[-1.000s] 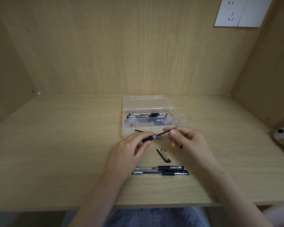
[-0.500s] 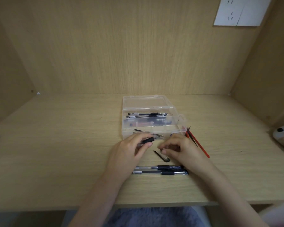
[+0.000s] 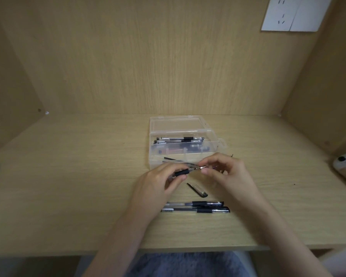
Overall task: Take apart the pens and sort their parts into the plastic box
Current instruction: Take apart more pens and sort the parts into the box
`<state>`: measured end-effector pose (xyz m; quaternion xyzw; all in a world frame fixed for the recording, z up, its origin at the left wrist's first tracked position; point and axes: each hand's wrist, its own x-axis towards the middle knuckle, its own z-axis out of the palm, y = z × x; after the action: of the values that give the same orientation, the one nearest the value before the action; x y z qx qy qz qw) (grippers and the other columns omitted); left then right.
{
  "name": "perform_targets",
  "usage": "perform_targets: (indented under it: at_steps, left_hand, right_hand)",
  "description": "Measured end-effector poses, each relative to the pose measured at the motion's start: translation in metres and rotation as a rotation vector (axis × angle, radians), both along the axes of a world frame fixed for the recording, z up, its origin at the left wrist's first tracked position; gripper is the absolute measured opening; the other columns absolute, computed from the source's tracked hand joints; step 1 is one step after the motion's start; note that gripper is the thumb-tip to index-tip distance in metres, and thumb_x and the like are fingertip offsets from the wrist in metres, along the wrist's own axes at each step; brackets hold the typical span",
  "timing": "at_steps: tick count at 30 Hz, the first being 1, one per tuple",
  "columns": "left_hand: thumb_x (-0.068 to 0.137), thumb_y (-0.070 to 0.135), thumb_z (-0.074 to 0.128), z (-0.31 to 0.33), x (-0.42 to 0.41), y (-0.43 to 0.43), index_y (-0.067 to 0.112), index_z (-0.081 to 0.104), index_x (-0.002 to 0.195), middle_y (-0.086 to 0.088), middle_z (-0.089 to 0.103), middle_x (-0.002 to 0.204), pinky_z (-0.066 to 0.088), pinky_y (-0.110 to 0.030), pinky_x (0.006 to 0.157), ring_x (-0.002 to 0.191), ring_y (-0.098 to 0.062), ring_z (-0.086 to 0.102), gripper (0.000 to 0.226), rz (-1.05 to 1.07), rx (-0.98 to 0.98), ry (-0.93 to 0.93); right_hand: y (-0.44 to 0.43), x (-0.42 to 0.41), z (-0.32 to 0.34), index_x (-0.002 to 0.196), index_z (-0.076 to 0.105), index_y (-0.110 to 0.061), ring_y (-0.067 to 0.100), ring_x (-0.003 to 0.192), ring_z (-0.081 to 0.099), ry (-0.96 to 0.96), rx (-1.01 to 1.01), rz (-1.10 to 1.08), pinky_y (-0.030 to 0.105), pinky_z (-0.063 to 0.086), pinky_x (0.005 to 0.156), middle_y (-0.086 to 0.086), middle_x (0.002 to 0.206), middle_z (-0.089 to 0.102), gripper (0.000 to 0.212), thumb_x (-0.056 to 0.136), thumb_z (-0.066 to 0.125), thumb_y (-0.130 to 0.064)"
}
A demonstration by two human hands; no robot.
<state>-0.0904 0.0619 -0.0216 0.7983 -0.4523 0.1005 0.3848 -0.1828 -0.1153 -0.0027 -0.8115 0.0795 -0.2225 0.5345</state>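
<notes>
Both hands meet just in front of the plastic box [image 3: 180, 134]. From my seat, the left hand [image 3: 158, 184] is pinching a pen barrel [image 3: 181, 172] by its black grip, and the right hand [image 3: 226, 174] pinches the metal tip at the barrel's front end, probably to unscrew it. Progress looks partial: the open, clear box at twelve o'clock from the hands already holds several pen parts in its compartments. A loose cap [image 3: 198, 190] lies on the desk [image 3: 78, 176] at six o'clock from the fingers, and two whole pens [image 3: 196, 207] wait beyond it, side by side, untouched, clear-bodied with black grips.
</notes>
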Motion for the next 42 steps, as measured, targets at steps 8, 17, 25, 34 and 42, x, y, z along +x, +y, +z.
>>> perform_targets:
  at_steps: [8, 17, 25, 34, 42]
  left_hand:
    - [0.084, 0.036, 0.060, 0.001, -0.001, -0.001, 0.035, 0.064, 0.106, 0.022, 0.063, 0.098, 0.050, -0.016, 0.067, 0.076, 0.002, 0.060, 0.022, -0.015, 0.024, 0.001]
    - [0.084, 0.036, 0.061, 0.000, 0.000, -0.001, 0.033, 0.065, 0.106, 0.021, 0.063, 0.100, 0.051, -0.017, 0.071, 0.081, 0.004, 0.060, 0.023, -0.023, 0.013, 0.023]
    - [0.090, 0.037, 0.049, -0.001, -0.001, -0.004, 0.025, 0.066, 0.110, 0.015, 0.064, 0.099, 0.047, -0.017, 0.078, 0.086, 0.003, 0.058, 0.029, -0.083, -0.051, 0.120]
    - [0.073, 0.037, 0.066, 0.001, 0.000, -0.002, 0.027, 0.062, 0.103, 0.018, 0.056, 0.095, 0.047, -0.017, 0.076, 0.083, -0.001, 0.056, 0.032, -0.065, -0.058, 0.007]
    - [0.087, 0.046, 0.045, 0.002, -0.003, -0.001, 0.032, 0.067, 0.098, 0.020, 0.067, 0.083, 0.052, -0.021, 0.068, 0.075, 0.005, 0.061, 0.028, 0.005, -0.023, 0.038]
  right_hand:
    - [0.006, 0.006, -0.004, 0.079, 0.070, -0.028, -0.004, 0.067, 0.054, 0.025, -0.082, 0.039, 0.005, 0.037, 0.070, -0.019, 0.071, 0.065, 0.015, 0.078, 0.073, -0.013]
    - [0.009, 0.002, -0.006, 0.092, 0.067, -0.025, 0.011, 0.078, 0.060, 0.011, -0.016, 0.064, 0.021, 0.046, 0.073, -0.003, 0.082, 0.067, 0.020, 0.081, 0.061, -0.041]
    - [0.009, 0.003, -0.011, 0.082, 0.068, -0.022, 0.004, 0.069, 0.057, -0.012, 0.036, 0.024, 0.019, 0.043, 0.068, -0.007, 0.072, 0.067, 0.003, 0.084, 0.066, -0.025]
    - [0.013, 0.002, -0.012, 0.080, 0.067, -0.019, 0.006, 0.062, 0.055, -0.026, 0.018, 0.004, 0.020, 0.045, 0.064, -0.002, 0.067, 0.063, 0.005, 0.085, 0.066, -0.018]
    - [0.013, 0.002, -0.012, 0.079, 0.066, -0.021, 0.005, 0.058, 0.053, -0.101, 0.135, -0.064, 0.016, 0.042, 0.058, -0.003, 0.061, 0.059, 0.009, 0.086, 0.065, -0.015]
